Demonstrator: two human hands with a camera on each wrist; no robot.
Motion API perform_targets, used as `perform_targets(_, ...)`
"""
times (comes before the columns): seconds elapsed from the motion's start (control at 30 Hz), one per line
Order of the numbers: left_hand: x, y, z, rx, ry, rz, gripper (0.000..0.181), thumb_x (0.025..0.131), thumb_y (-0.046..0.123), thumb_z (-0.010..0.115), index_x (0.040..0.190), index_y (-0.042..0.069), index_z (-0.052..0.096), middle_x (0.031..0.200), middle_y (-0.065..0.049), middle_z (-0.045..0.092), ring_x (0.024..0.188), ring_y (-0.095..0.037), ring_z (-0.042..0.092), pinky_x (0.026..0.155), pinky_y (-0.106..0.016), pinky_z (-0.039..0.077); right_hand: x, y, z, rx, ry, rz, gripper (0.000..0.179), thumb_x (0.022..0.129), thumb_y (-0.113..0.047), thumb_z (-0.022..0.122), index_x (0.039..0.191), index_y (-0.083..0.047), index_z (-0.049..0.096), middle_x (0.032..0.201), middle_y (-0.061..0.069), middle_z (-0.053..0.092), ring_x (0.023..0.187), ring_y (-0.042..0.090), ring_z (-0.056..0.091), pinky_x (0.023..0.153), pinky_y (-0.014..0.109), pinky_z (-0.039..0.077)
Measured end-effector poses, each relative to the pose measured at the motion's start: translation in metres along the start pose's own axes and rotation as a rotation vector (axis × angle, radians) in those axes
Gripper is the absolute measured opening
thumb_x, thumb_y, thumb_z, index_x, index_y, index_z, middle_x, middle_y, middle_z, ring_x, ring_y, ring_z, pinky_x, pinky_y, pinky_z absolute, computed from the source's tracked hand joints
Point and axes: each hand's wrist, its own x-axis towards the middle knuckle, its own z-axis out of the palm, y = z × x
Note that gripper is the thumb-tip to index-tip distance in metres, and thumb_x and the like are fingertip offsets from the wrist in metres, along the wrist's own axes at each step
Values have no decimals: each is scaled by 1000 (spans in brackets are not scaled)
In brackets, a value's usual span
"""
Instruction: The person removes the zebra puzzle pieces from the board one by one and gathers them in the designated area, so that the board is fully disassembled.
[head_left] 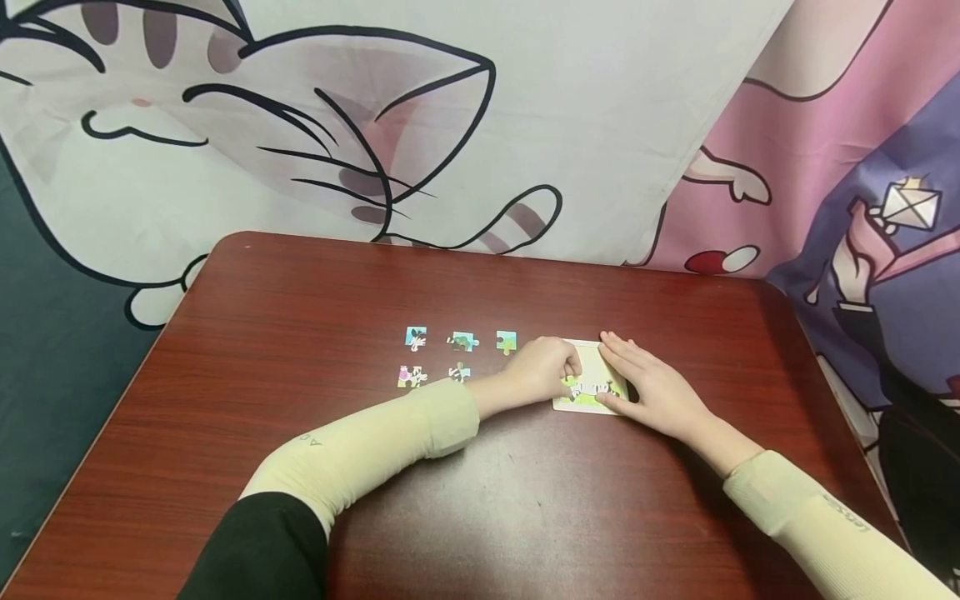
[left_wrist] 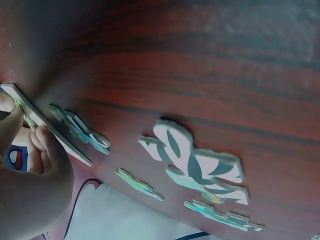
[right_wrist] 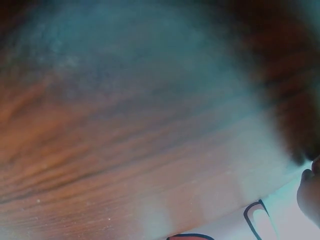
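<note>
Five loose jigsaw pieces (head_left: 506, 341) show on the table (head_left: 150, 467) in the head view, three in a far row, two nearer; the left sleeve (head_left: 375, 433) crosses just before the nearer row. The left wrist view shows one piece (left_wrist: 80, 129) beside the single puzzle board (head_left: 588, 360). There the left hand (head_left: 542, 372) pinches a greenish piece (head_left: 567, 384); the right hand (head_left: 660, 392) rests on the board's right side, fingers straight, thumb apart.
</note>
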Motion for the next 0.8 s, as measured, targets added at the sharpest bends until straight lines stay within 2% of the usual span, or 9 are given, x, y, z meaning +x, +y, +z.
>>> perform_targets(0.17,1,-1,-4,-71,42,21,11,88,5,80,96,12,81,85,5,76,77,-3,65,70,-13,47,0,0,0,1,3,-4,82,89,-34,84,154,3,51,164,20,48,153,37,45,133,30,21)
perform_targets(0.27,1,-2,-7,-114,53,30,9,88,4,80,93,11,82,83,3,77,74,-2,65,69,-11,47,0,1,1,-1,6,-4,81,89,-34,84,154,3,51,164,20,48,153,37,45,133,29,21)
perform_targets(0.53,-1,-3,-13,-195,5,42,8,90,3,78,92,10,82,87,-2,81,73,-1,64,68,-10,47,-2,1,2,-4,3,-1,81,90,-34,83,155,1,50,164,19,47,153,36,45,133,23,16)
perform_targets(0.8,-10,-4,-27,-272,-22,79,8,90,3,77,94,7,82,89,-6,81,76,-4,68,71,-10,50,-1,0,1,-13,1,8,82,89,-34,83,155,2,50,165,19,47,153,37,45,133,29,21)
